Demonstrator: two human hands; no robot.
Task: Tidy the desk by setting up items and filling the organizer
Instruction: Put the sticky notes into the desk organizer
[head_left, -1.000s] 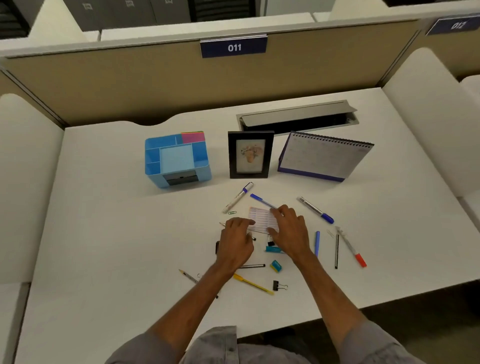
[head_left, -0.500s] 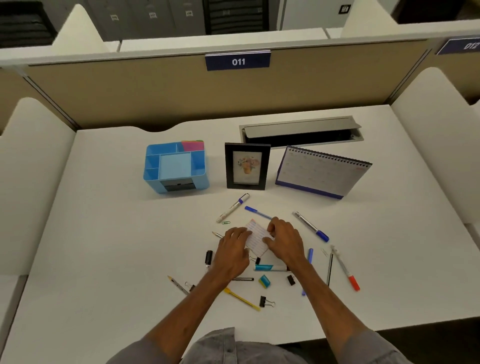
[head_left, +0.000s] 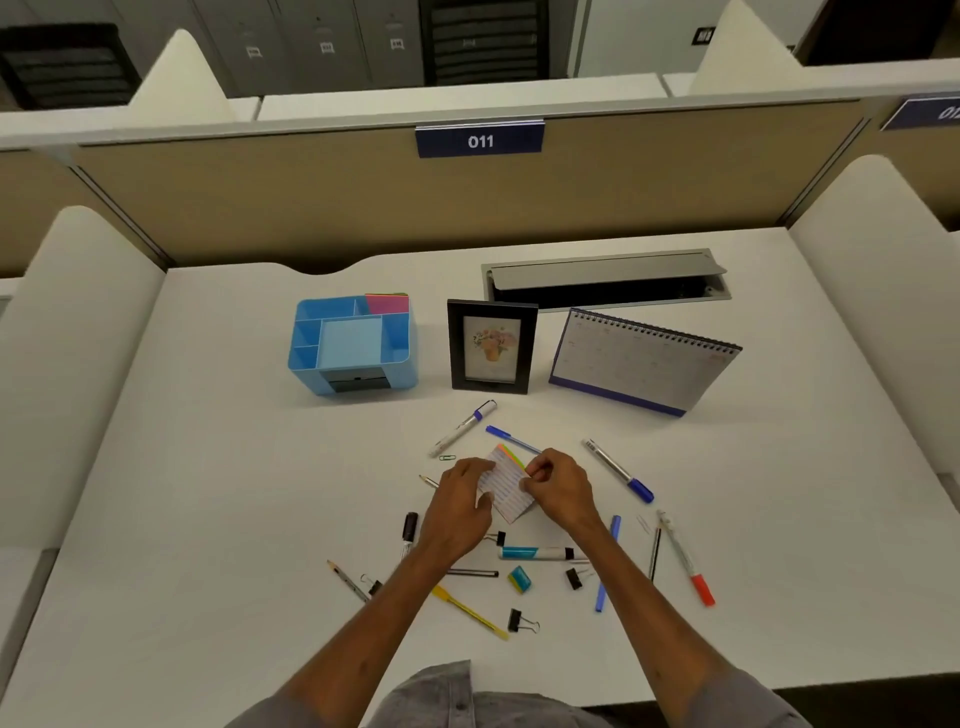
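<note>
Left hand (head_left: 457, 512) and right hand (head_left: 558, 488) both pinch the lined card stack (head_left: 506, 483) with closed fingers, above scattered pens

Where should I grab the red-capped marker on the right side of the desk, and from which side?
Take the red-capped marker at mid-barrel, from straight above, fingers closing across its width. It lies flat on the desk, pointing away from the person, red cap nearest. A thin black pen lies close on its left, so probably favour the clearer right side and avoid sweeping in from the left.
</note>
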